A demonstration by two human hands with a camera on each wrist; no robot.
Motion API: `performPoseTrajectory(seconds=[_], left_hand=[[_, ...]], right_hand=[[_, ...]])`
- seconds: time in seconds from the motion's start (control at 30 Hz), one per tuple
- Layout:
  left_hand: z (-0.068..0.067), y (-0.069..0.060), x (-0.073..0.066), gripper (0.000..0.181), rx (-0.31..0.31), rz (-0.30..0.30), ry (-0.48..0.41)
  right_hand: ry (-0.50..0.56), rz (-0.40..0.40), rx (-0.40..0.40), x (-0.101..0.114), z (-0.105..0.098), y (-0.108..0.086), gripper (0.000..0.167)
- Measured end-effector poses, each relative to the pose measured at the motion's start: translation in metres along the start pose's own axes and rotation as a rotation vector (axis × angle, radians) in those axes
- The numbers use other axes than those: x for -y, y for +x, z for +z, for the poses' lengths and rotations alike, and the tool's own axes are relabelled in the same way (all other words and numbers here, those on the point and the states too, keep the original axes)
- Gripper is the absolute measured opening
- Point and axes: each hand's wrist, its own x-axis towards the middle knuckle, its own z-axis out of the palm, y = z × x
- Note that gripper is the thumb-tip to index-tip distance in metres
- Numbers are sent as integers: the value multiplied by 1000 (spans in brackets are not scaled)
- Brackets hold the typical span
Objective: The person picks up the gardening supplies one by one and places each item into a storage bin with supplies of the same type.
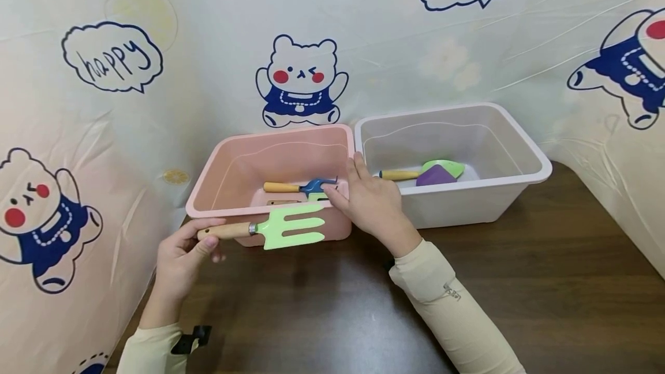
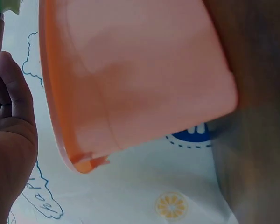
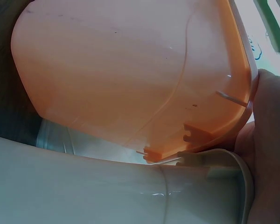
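My left hand (image 1: pixel 179 255) pinches the wooden handle of a light green garden fork (image 1: pixel 293 227). The fork lies level in front of the pink bin (image 1: pixel 280 134), above the table, its tines pointing right. In the left wrist view, the hand (image 2: pixel 11 116) is at the left edge, beside the pink bin (image 2: pixel 144 60). My right hand (image 1: pixel 375 204), fingers extended, rests where the pink and grey bins' rims meet. Inside the pink bin are a blue hand rake (image 1: pixel 314 186) with a yellow handle and a partly hidden green tool (image 1: pixel 318 196).
Right of the pink bin stands the grey bin (image 1: pixel 452 192), holding a purple trowel blade (image 1: pixel 436 175), a green blade (image 1: pixel 448 165) and a yellow handle (image 1: pixel 399 175). Both bins sit on a dark wooden table (image 1: pixel 332 305). Behind hangs a printed cloth (image 1: pixel 218 62).
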Motion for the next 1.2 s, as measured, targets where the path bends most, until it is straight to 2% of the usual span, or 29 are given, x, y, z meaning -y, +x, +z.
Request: performPoseTrajectory(seconds=[0.2,0.33,0.47,0.6,0.73,0.83,0.97,1.2], left_hand=[[-3,32,1,20,35,107,-123],[-6,55,-4,21,24,114,-129],[-7,78,-12,22,38,77,-123],[-8,102,-17,23,61,37,-165],[-6,124,-18,22,38,1,-171],[-5,137,-15,21,11,-29,-134],[-3,154,-8,19,9,-57,-122],[-4,185,1,20,34,-87,-193]], right_hand=[[-17,-9,-3,-2,1,1,90],[-17,-13,-6,-3,2,1,91],[-8,-14,-5,-3,2,1,90],[-13,-16,-7,-3,1,2,90],[-22,-10,4,-2,1,2,91],[-14,-4,14,-1,1,3,90],[-6,-6,18,-1,1,3,89],[-22,6,33,-1,0,4,90]])
